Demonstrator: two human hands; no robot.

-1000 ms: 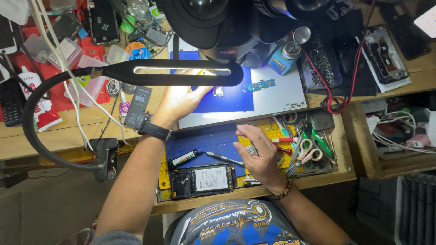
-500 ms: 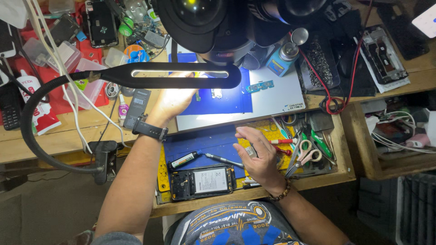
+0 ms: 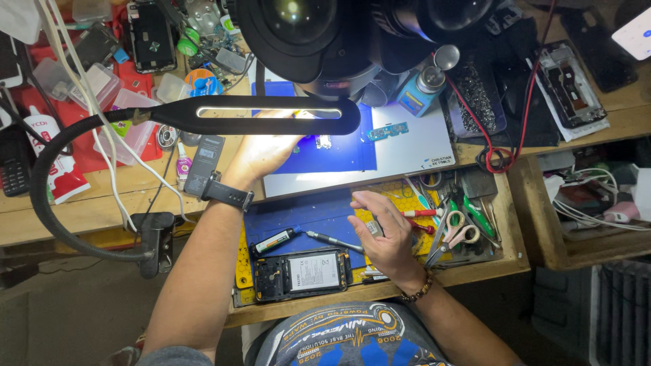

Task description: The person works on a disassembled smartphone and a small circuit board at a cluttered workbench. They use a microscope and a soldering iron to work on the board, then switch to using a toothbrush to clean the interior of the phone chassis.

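Work in hand: disassembly of a mobile phone at a repair table (image 3: 81, 210).

State of the phone: the opened phone (image 3: 303, 273) lies flat in the near pull-out tray, on the blue mat (image 3: 305, 213). The back cover is off; the battery and the internal frame are exposed. Judged from this, opening is done, while the work on the small parts is not finished.

Left hand (image 3: 261, 152): extended to the far side, under the black bar lamp (image 3: 258, 115), over the blue pad on the white work plate (image 3: 413, 152). The fingers are curled towards a small component there; whether they grip it cannot be told, as the lamp hides the fingertips.

Right hand (image 3: 386, 234): over the yellow part of the tray, right of the phone, fingers closed narrowly on a small grey part (image 3: 372, 228).

Tools lying free: a screwdriver (image 3: 332, 240) and a small glue tube (image 3: 274, 241), both on the blue mat just far of the phone; scissors (image 3: 458, 230) and tweezers further right in the tray.

A small green circuit board (image 3: 388, 131) lies separately on the white plate, apart from both hands. Reassembly has not begun, by the look of the open frame
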